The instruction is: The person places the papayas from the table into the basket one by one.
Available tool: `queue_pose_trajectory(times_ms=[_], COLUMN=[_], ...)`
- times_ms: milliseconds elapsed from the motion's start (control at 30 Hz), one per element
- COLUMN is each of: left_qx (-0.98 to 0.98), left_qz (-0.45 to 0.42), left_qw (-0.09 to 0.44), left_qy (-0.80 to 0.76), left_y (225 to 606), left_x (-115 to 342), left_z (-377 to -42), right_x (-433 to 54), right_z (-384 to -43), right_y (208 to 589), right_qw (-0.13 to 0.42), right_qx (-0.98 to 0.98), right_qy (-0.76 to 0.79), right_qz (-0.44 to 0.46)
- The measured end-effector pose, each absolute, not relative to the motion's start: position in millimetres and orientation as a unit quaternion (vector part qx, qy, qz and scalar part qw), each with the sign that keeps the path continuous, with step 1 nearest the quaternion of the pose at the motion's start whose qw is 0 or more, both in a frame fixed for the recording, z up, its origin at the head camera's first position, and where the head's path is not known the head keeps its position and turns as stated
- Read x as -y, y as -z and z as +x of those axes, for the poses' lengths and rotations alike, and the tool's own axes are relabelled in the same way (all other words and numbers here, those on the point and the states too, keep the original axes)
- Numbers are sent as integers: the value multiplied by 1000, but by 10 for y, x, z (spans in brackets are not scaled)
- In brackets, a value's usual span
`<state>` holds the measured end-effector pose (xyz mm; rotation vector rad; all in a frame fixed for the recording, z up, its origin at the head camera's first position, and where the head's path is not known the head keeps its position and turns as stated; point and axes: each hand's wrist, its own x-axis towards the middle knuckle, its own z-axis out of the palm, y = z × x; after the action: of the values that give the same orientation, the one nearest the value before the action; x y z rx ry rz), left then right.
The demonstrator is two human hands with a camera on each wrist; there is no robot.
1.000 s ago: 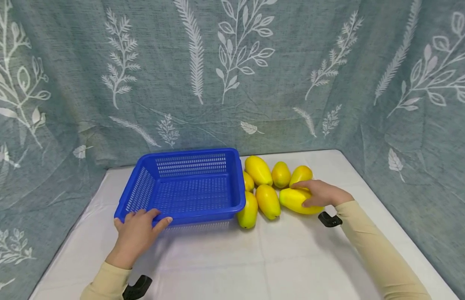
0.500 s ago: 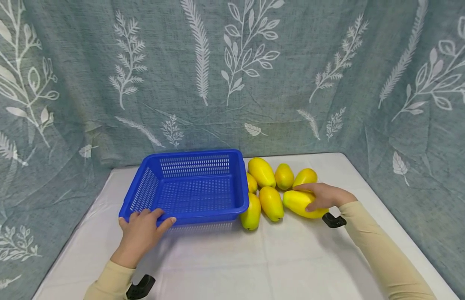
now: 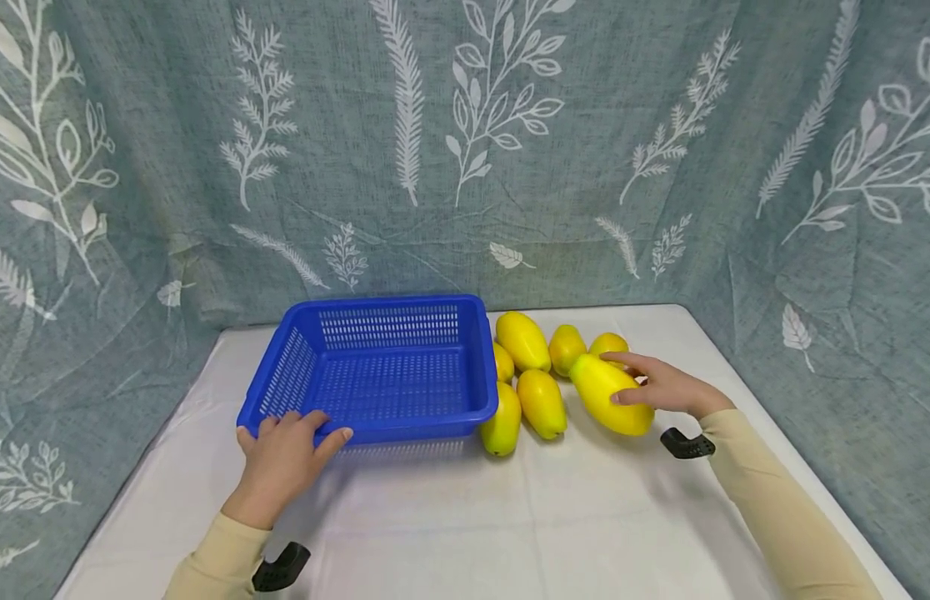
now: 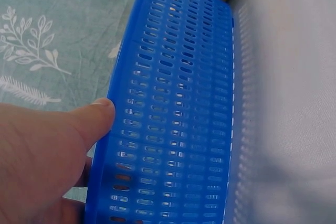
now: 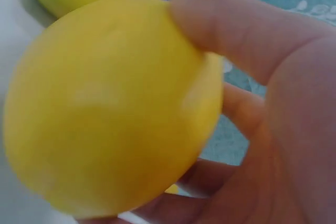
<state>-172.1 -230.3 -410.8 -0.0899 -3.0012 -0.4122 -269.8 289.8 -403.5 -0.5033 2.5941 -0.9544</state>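
A large yellow papaya (image 3: 609, 396) with a greenish tapered end is gripped by my right hand (image 3: 663, 387), thumb on the near side and fingers on the far side. It is tilted, green end up toward the left, and the right wrist view shows its rounded end (image 5: 110, 108) filling the palm side. At the left, my left hand (image 3: 285, 462) holds the near rim of a blue plastic basket (image 3: 420, 432). In the left wrist view the thumb (image 4: 97, 116) lies on the outside of the rim, with the other fingers over the inside. Nothing lies in the basket.
Several yellow mango-like fruits lie between basket and papaya, among them a front one (image 3: 501, 421), a middle one (image 3: 542, 404) and a long back one (image 3: 522, 342). The basket partly hides another. A white cloth (image 3: 450, 525) covers the table; a patterned curtain (image 3: 405, 250) hangs behind.
My right hand has lifted and tilted the papaya, which earlier lay flat on the cloth; its green end now points upward. The left hand keeps its place on the basket rim.
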Motion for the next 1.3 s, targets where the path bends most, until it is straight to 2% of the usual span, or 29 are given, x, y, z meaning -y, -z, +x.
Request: queue_pose_trajectory(times_ms=[300, 433, 667, 1000, 1300], left_qx=[989, 989, 990, 992, 991], left_qz=[-29, -27, -21, -15, -14], left_qw=[51, 52, 52, 31, 42], left_qy=[133, 132, 129, 121, 123], left_y=[4091, 4078, 4072, 4056, 4070], left_x=[2304, 2325, 2327, 2272, 2290], left_z=[-1719, -1713, -1716, -1719, -1699], right_x=[-2698, -2327, -1387, -358, 69], right_z=[-2866, -2972, -3088, -3156, -3190], right_y=[3873, 3694, 3497, 3728, 4007], right_qw=[196, 213, 244, 269, 294], right_qx=[-819, -769, -704, -735, -776], right_qy=[526, 592, 657, 614, 553], right_qz=[-120, -118, -115, -107, -70])
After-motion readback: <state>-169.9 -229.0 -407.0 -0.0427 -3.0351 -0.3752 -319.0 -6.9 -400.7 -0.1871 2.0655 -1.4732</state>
